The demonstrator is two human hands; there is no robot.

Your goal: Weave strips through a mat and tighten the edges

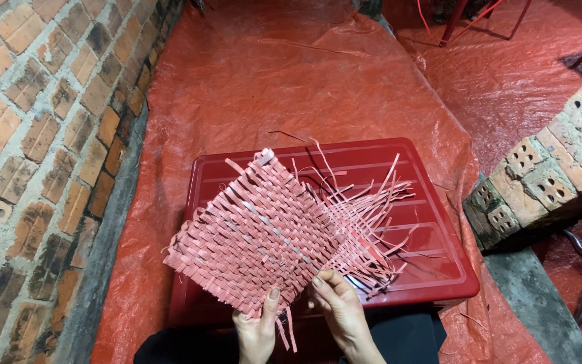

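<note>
A flat mat woven of thin pink strips (254, 236) is held tilted over a glossy red plastic box lid (432, 263) that serves as the counter, near the middle of the scene. The left hand (257, 330) pinches the mat's near edge, thumb on top, fingers (272, 296) clamped on the weave. The right hand (338, 307) grips just beside it, fingers pressed on the near corner where the tight weave ends.

By my reading, the left and larger part of the mat is finished: its strips cross closely in a dense square. The right part is not: loose pink strip ends (372, 202) fan out to the far right, only thinly interlaced, and short ends hang at the near edge. A red plastic tarpaulin (291, 74) covers the ground; a brick wall (42, 121) stands at left, and stacked perforated bricks (547, 175) at right.
</note>
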